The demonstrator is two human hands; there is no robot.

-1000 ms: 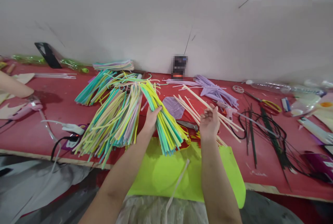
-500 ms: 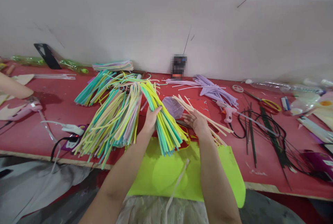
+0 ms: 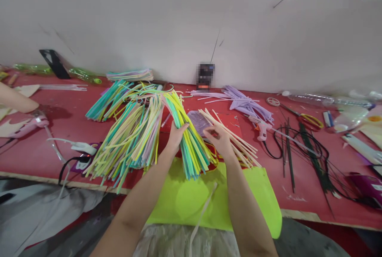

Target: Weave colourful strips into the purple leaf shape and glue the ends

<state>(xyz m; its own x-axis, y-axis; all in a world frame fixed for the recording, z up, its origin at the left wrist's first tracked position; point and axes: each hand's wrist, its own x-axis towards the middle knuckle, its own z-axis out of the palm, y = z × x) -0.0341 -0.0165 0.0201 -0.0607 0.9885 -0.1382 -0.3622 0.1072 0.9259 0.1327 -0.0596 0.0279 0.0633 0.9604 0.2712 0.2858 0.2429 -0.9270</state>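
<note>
My left hand (image 3: pixel 176 135) is closed around a bundle of yellow, green and teal pipe cleaners (image 3: pixel 195 151), whose lower ends fan out toward me. Just to the right, my right hand (image 3: pixel 217 139) has its fingers curled together in a pinch; whatever is between them is too small to make out. Several loose peach pipe cleaners (image 3: pixel 243 147) lie beside and partly behind that hand. Between the hands sits a purple ridged piece (image 3: pixel 199 122). A large heap of multicoloured pipe cleaners (image 3: pixel 125 141) spreads left of the held bundle.
Purple pipe cleaners (image 3: pixel 247 104) lie farther back. To the right are a pink glue gun (image 3: pixel 262 129), scissors (image 3: pixel 310 121) and dark cables. A power strip (image 3: pixel 85 161) is at left, and another person's arm (image 3: pixel 16 98) reaches in. Yellow-green cloth (image 3: pixel 191 201) hangs over the front edge.
My right hand has moved slightly left toward the bundle, its spread fingers now curled in. The peach pipe cleaners beside it have shifted. My left hand keeps its hold.
</note>
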